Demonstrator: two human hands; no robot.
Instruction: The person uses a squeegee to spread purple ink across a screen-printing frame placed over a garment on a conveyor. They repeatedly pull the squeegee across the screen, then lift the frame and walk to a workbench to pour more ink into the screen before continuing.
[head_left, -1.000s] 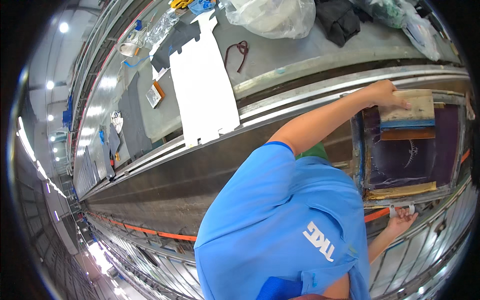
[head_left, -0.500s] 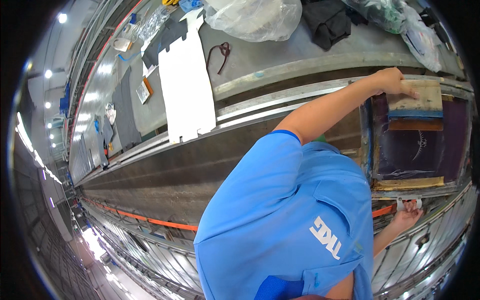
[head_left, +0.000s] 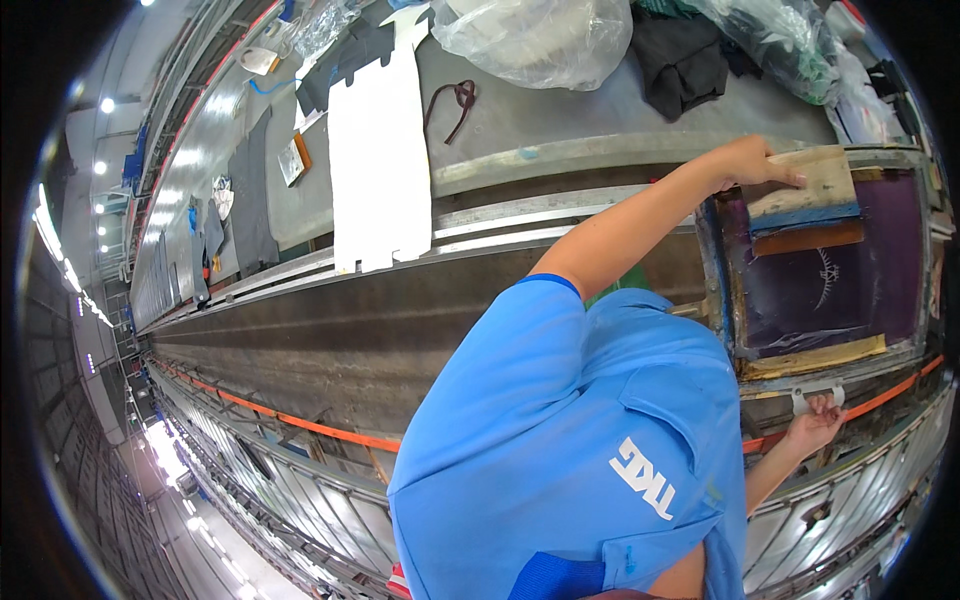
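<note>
My left hand (head_left: 748,163) reaches across to the far side of a screen-printing frame (head_left: 722,280). Its fingers and thumb are closed on a squeegee (head_left: 812,188) with a wooden grip, a blue strip and a brown blade. The blade rests at the far part of the dark purple mesh (head_left: 780,300), just beyond a pale fern-like mark (head_left: 826,278). Close to the frame's near edge, my right hand (head_left: 818,428) curls its fingers round a whitish handle (head_left: 806,400). Part of that grip is hard to see.
A long metal table carries a white cut sheet (head_left: 382,170), a dark cord (head_left: 462,110), clear plastic bags (head_left: 540,40) and black cloth (head_left: 680,65). Metal rails (head_left: 500,237) run along its near edge. An orange rail (head_left: 300,427) passes behind me.
The view has turned slightly, so the frame and table appear shifted and tilted. Both hands keep their holds, and the squeegee stays at about the same place on the mesh.
</note>
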